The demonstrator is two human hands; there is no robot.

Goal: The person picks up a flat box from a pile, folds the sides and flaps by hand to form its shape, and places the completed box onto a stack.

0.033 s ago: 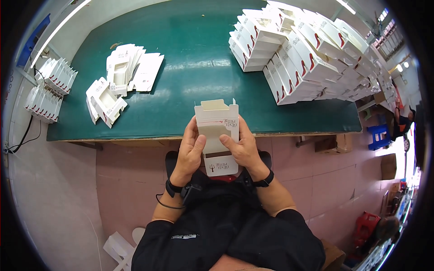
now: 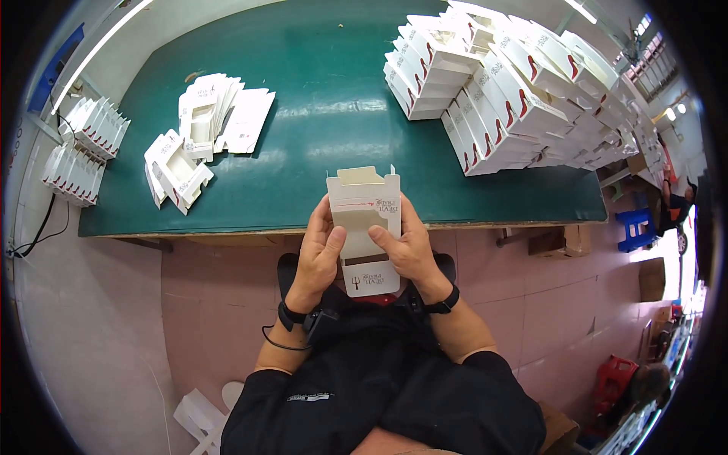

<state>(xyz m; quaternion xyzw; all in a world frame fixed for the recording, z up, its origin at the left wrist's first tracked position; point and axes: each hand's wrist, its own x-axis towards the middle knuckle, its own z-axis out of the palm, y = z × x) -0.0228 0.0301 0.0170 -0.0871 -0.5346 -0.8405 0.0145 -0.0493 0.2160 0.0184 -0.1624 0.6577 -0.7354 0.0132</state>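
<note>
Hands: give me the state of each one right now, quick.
Left hand: closed on the left edge of the white carton.
Right hand: closed on the carton's right edge, thumb across its front.

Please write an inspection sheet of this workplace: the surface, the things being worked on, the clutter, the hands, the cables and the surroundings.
Surface: green table, wooden front edge, pink floor below.
Job's things: one white carton blank, partly folded, held above the lap at the table edge.
Clutter: loose flat blanks and half-formed cartons on the table's left; big heap of folded white cartons with red marks on the right; two carton rows off the left end.
Hands: left hand and right hand each have a grip on one side of the blank.
Cables: black cable on the floor at left.
Surroundings: blue stool, cardboard box at right.
</note>
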